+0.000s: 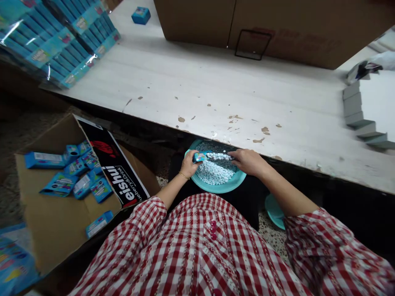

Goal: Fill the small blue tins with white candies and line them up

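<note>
Left hand (pixel 188 165) grips a small blue box (pixel 201 156) above the bowl (pixel 216 188), near its left rim; white pellets (pixel 219 156) bridge box and right hand (pixel 247 160) — its hold unclear. Staying there should catch spills.

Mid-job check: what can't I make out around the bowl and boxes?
In the head view:
Inside of the blue box in the left hand: too small.
What, if anything, the right hand grips: the hand and white pellets hide it.
Far right rim of the bowl: behind the table.
Blue pack, lower left: cut off by the edge.
Print on the large carton: blurred.
</note>
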